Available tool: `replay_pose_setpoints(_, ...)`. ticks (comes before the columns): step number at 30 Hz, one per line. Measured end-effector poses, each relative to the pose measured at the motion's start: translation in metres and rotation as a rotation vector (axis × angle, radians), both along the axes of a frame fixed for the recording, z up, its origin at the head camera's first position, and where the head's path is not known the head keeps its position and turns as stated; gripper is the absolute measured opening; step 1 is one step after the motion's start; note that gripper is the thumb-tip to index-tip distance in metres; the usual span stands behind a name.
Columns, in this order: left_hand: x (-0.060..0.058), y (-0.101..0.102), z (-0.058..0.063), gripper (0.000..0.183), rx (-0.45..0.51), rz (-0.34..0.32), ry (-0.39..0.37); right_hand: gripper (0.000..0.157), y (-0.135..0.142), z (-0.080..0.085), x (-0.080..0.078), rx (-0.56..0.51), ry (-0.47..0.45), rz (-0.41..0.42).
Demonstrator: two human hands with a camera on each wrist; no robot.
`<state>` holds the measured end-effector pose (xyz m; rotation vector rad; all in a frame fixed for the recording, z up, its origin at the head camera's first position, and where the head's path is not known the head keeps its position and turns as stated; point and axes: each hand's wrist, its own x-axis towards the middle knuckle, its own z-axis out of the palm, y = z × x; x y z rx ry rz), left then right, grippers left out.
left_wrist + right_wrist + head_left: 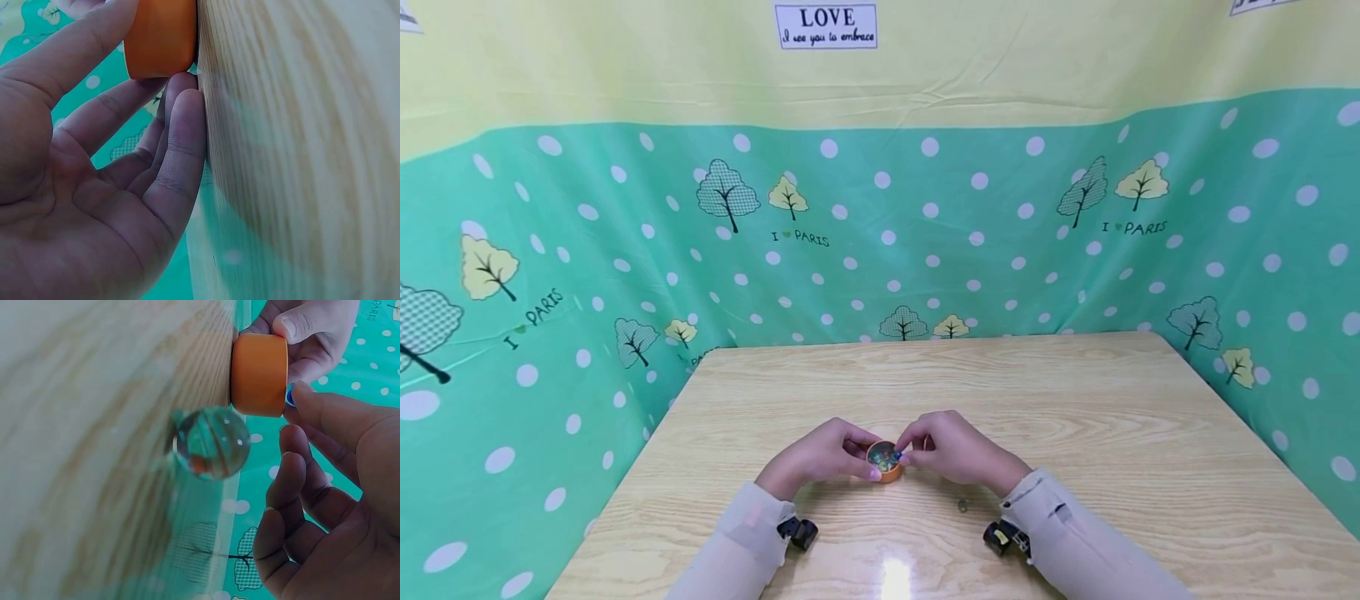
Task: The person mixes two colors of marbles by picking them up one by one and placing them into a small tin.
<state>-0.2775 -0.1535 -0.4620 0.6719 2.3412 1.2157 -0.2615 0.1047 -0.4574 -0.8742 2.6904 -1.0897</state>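
A small round orange container (892, 477) stands on the table, with several shiny coloured marbles (882, 457) inside. My left hand (829, 452) holds it from the left, thumb near the front rim and fingers around the far side. In the left wrist view, the orange wall (162, 39) sits between thumb and index finger. My right hand (957, 450) pinches a blue marble (290, 395) between thumb and index finger at the container's opening; its other fingers curl loosely. A clear marble (212, 444) lies on the table near my right wrist.
The light wooden table (1037, 392) extends around both hands. A green and yellow printed cloth (880, 208) hangs behind it and along both sides. Small black cameras sit on the left wrist (799, 532) and right wrist (1000, 537).
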Motion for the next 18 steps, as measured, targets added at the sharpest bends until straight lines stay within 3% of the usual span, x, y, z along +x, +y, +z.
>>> replay_pose_setpoints(18, -0.0003, -0.0001, 0.0005, 0.041, -0.009, -0.004, 0.007, 0.013, 0.0033, 0.0000, -0.0013, 0.008, -0.024, 0.012)
